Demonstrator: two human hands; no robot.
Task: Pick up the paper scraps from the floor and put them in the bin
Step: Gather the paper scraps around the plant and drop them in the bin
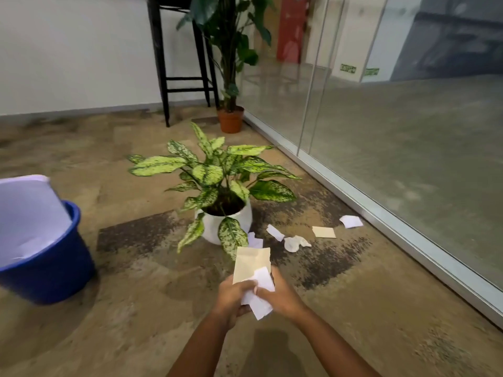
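Over mottled carpet [136, 295], left hand [231, 295] and right hand [284, 295] grip tan-and-white scraps [251, 263].

Straight ahead of you a spotted-leaf plant [215, 170] sits in a white pot [211, 227], a taller plant [231, 36] in a clay pot [230, 122] stands behind it beside a black stool [187, 77] against the white wall [68, 50], and a glass wall [408, 145] runs along your right.
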